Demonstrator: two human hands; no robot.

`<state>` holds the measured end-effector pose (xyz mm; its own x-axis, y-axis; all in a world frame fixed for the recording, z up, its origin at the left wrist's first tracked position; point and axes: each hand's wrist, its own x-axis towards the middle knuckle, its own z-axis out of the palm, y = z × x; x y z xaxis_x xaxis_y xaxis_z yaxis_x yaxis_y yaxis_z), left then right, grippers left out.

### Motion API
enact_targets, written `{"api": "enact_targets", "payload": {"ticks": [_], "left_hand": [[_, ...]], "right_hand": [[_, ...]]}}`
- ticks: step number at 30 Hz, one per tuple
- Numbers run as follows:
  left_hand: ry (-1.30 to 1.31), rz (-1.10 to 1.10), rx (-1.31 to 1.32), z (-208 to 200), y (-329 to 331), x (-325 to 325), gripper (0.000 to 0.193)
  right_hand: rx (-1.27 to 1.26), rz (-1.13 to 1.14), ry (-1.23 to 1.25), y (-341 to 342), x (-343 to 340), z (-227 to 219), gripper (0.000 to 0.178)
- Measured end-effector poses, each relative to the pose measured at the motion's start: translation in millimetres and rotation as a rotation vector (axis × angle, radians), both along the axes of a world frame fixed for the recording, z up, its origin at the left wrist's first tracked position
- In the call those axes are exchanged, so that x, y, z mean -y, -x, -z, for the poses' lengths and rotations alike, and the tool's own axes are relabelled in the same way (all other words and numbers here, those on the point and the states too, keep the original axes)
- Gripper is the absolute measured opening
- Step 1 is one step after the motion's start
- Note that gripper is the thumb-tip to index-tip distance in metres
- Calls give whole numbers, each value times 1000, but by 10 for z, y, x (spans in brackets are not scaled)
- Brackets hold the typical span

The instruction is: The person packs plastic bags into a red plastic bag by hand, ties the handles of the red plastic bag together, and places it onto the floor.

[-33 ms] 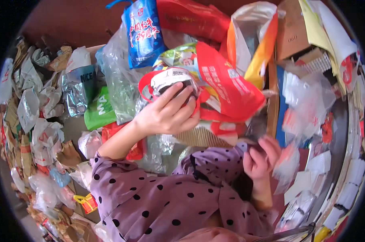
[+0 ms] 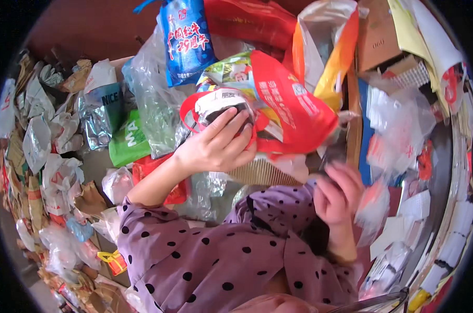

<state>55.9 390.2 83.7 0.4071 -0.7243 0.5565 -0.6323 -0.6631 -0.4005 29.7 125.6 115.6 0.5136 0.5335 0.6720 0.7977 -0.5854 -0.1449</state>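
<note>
My left hand [image 2: 218, 148] reaches across the middle, its fingers closed over a crumpled white-and-black plastic bag [image 2: 215, 101]. Red strap-like edges loop out on both sides of that bag. Right beside it bulges a red shopping bag [image 2: 294, 117] with a green and yellow printed panel. Farther right, my right hand [image 2: 341, 193] is raised with its fingers curled in, partly smeared by motion. Something dark shows at its fingertips, too blurred to name. A piece of corrugated cardboard [image 2: 262, 171] lies just below the red bag, between the two hands.
A blue plastic pouch [image 2: 188, 47] and an orange-and-white bag [image 2: 325, 52] are at the far side. Crumpled bags and brown paper [image 2: 33, 201] heap up at left, with a green bag [image 2: 129, 138] nearer. Clear plastic [image 2: 401, 130] and stacked paper [image 2: 456, 229] line the right.
My right hand has shifted slightly, its fingers still curled. The red shopping bag has moved a little to the left. My left hand keeps its grip almost in place.
</note>
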Motion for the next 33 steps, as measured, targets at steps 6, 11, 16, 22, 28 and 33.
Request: {"api": "enact_targets", "payload": {"ticks": [6, 11, 16, 22, 28, 33], "left_hand": [[101, -21, -252, 102, 90, -47, 18], [130, -7, -327, 117, 132, -121, 16], [410, -32, -669, 5, 80, -92, 24], [491, -368, -194, -64, 69, 102, 35], [54, -300, -563, 12, 136, 365, 27], [-243, -256, -1134, 306, 11, 432, 21]], "right_hand": [[-338, -30, 336, -579, -391, 244, 26], [-455, -47, 355, -747, -354, 335, 30], [-422, -9, 439, -785, -439, 356, 24], [-304, 223, 319, -950, -378, 316, 7], [-305, 374, 280, -982, -479, 235, 5], [-217, 292, 182, -972, -570, 92, 2]]}}
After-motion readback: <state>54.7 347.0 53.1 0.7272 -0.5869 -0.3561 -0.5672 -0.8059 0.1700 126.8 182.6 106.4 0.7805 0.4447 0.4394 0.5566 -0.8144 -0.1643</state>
